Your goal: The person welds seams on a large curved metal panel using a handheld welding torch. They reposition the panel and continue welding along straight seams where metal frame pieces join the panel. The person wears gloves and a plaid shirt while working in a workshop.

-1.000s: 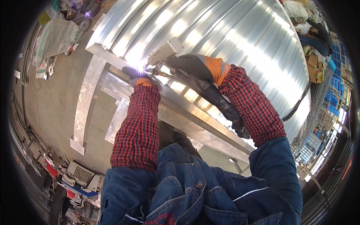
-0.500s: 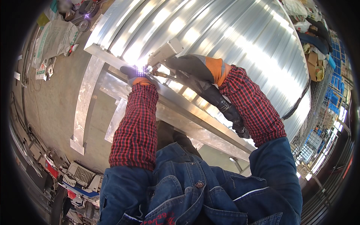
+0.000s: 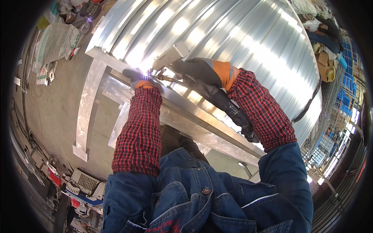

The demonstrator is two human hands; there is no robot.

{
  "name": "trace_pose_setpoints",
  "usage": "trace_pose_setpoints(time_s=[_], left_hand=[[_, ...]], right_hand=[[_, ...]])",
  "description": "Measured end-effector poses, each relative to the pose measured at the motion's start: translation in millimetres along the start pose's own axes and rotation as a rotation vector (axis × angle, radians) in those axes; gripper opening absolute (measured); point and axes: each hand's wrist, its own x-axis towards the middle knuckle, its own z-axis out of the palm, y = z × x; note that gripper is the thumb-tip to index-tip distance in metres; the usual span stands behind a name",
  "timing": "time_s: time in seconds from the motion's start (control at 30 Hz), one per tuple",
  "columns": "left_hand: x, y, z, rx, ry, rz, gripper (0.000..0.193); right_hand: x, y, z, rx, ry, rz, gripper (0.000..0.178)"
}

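Note:
My right hand [image 3: 200,72], in a black-and-orange glove, is closed round a welding torch with a beige box-shaped head [image 3: 171,54] and a brass-coloured rod [image 3: 167,79]. A thick black hose [image 3: 229,106] trails from the torch under my right forearm. Beside the tip, a violet-white glare burns at the rim of a ribbed metal panel [image 3: 233,50]. My left hand [image 3: 136,75], gloved alike, rests on the panel's metal edge beam [image 3: 202,116], right beside the glare. Its fingers are partly lost in the light, so their grip is unclear.
Flat metal strips [image 3: 88,112] stretch below the beam on the left. A white sack [image 3: 56,44] lies on the floor at far left, with equipment [image 3: 83,182] at lower left. On the right are a cardboard box [image 3: 324,66], wire mesh and blue crates [image 3: 345,93].
My left hand and forearm have shifted slightly left. The torch in my right hand stays almost in place, and the glare persists at its tip.

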Motion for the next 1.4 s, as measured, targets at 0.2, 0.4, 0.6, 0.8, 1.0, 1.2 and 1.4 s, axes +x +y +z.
trace_pose_setpoints(time_s=[0.2,0.4,0.6,0.8,1.0,1.2,1.4], left_hand=[[-27.1,17.6,-45.6,0.01,-0.092,-0.126,0.046],[-53.6,25.5,-82.0,0.021,-0.151,-0.207,0.043],[-58.4,34.4,-83.0,0.039,-0.129,-0.213,0.043],[-51.0,27.9,-83.6,0.082,-0.102,-0.215,0.043],[-43.4,23.1,-87.5,0.122,-0.077,-0.223,0.043],[-43.9,23.0,-85.0,0.149,-0.05,-0.231,0.043],[-41.9,21.3,-85.6,0.167,-0.025,-0.239,0.043]], right_hand=[[-6.8,1.5,-5.5,-0.015,-0.039,0.029,0.069],[-14.5,15.6,-8.5,-0.034,-0.034,-0.18,0.059],[-45.9,22.6,-14.1,-0.051,0.061,-0.088,0.067],[-41.3,32.5,-5.3,0.009,0.028,-0.06,0.065],[-44.0,26.9,-3.9,0.02,-0.003,-0.016,0.069],[-44.2,13.5,-0.3,-0.05,0.0,0.04,0.064],[-34.0,19.0,-5.2,-0.142,-0.07,0.1,0.069]])
